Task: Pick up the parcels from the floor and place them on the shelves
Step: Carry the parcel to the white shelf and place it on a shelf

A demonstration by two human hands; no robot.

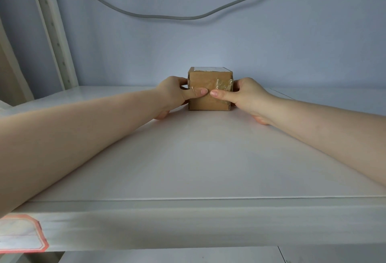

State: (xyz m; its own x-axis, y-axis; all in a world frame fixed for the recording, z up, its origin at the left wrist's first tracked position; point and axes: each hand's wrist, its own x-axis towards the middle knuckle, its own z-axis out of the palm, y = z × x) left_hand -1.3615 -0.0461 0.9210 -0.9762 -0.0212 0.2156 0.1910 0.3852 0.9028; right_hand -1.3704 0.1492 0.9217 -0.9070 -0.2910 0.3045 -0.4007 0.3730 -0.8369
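Observation:
A small brown cardboard parcel (209,101), with clear tape on its front and a white label on top, rests on the white shelf (192,158) near the back wall. My left hand (174,93) grips its left side with the thumb pressed on the front face. My right hand (246,95) grips its right side, its thumb also on the front. Both forearms stretch across the shelf toward the parcel.
A grey cable (167,15) sags along the pale wall behind. A white perforated shelf upright (56,39) stands at the left. A red-edged label (20,234) is stuck on the shelf's front edge at the lower left.

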